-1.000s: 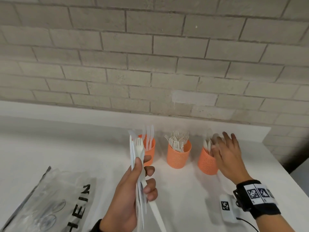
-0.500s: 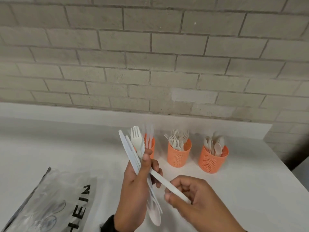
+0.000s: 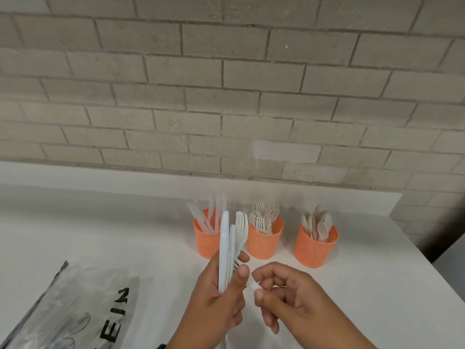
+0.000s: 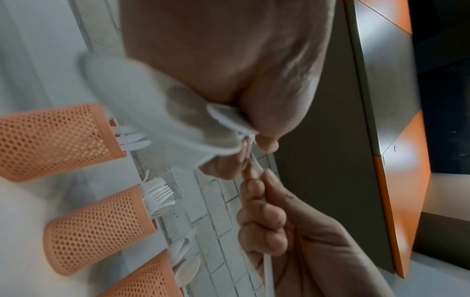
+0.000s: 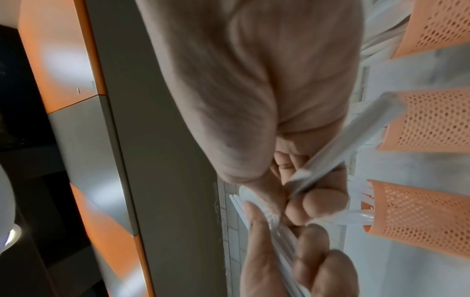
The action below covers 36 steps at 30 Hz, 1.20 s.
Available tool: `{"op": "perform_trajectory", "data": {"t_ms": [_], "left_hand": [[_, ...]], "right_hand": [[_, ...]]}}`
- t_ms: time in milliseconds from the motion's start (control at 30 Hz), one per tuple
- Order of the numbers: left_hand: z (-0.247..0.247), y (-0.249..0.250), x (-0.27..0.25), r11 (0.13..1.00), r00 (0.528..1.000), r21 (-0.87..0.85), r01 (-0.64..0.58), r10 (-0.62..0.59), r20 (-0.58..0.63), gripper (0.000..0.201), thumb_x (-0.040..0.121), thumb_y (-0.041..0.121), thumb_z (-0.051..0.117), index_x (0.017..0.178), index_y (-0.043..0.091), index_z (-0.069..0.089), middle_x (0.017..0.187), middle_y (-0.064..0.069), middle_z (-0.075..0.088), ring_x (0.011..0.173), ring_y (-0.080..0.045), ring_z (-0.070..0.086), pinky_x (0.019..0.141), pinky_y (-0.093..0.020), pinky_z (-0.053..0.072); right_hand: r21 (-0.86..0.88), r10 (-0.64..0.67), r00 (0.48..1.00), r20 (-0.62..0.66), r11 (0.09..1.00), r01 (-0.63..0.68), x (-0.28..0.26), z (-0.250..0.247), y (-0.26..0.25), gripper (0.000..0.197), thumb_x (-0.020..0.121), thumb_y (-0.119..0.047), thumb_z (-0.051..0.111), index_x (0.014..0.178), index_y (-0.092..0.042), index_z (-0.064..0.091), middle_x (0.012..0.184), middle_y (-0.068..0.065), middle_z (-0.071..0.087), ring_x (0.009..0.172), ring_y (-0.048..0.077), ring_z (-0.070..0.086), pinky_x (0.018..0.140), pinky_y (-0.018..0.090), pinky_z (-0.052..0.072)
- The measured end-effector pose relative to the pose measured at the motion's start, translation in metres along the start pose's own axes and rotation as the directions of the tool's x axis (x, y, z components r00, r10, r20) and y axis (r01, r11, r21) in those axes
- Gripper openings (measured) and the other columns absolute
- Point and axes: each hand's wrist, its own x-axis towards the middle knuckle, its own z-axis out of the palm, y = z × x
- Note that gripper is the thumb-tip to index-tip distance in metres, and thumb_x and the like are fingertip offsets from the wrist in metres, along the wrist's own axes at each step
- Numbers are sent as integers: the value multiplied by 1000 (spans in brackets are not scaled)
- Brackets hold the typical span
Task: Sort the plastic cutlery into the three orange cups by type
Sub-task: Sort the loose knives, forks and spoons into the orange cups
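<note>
Pinching a white handle end, the right hand [image 3: 289, 295] works beside the left hand [image 3: 221, 298], whose curled fingers clamp the upright cutlery bundle [image 3: 227, 245]; tugging one piece could drag neighbours loose. Left of the fingers, a bag [image 3: 75, 306] reads "EIN"; beyond them stand the knife cup [image 3: 205, 241], fork cup [image 3: 264, 241] and spoon cup [image 3: 315, 248].

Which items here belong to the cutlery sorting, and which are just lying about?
Part of the job:
knife cup
fork cup
spoon cup
cutlery bundle in left hand
right hand pinching one piece

Lying about:
plastic bag
</note>
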Motion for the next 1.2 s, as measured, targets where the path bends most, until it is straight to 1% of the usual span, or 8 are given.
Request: {"op": "perform_trajectory", "data": {"t_ms": [100,200,400,500,633,900,1100,1200], "left_hand": [[-2,-4,-3,997,998,-27,65,-66,-20,41,82,52,61,98,13,63,66,-13,39,46,-15,34,42,-23,32],[-3,-3,-4,992,997,-114,63,-67,-32,31,86,47,60,91,19,71,74,-10,46,45,-16,32,41,-22,30],[-3,2,-4,980,991,-157,121,-110,79,27,88,37,60,97,17,76,72,-6,49,42,-15,33,40,-20,30],[1,-2,-6,993,992,-53,103,-99,75,22,85,43,66,96,26,77,70,-12,39,45,-17,35,41,-23,33],[1,-6,-7,993,993,20,114,-115,22,29,84,49,62,105,33,75,62,-8,36,47,-16,38,42,-23,37],[4,-12,-9,989,995,120,92,-94,17,38,86,52,50,121,41,62,58,4,37,49,-8,40,45,-22,41],[0,-7,-6,993,993,-32,114,-115,-7,44,81,51,53,107,17,63,68,-7,37,50,-13,36,42,-25,38],[-3,-5,-2,977,984,-179,114,-135,-112,40,86,46,54,90,6,53,76,-4,39,49,-13,34,40,-24,33]], "right_hand": [[-41,12,999,32,999,-11,2,-4,1,20,93,-8,60,86,-26,57,78,-9,54,61,16,48,62,26,42],[-55,-2,1000,-24,999,1,6,-6,0,17,91,-6,61,87,-20,52,69,-12,53,58,10,45,61,25,37],[169,-65,944,-322,978,125,19,6,-10,43,66,-44,84,92,-17,63,69,7,46,62,13,60,57,15,45],[215,-103,921,-376,957,195,27,16,-17,34,67,-28,86,86,-9,65,64,-3,59,66,15,66,60,18,52],[195,-106,917,-385,962,193,29,19,-21,19,76,-17,81,83,-7,67,65,2,68,59,12,69,57,15,50],[134,-85,898,-431,979,157,30,20,-15,14,81,-17,78,88,-11,68,77,5,75,67,18,73,71,30,52],[416,-39,910,-412,881,226,30,12,-17,8,90,-13,65,82,-14,65,74,6,55,62,14,41,62,30,37],[529,-139,852,-506,730,433,29,3,-23,20,94,-12,47,81,-17,62,80,16,65,69,20,53,66,32,42]]}}
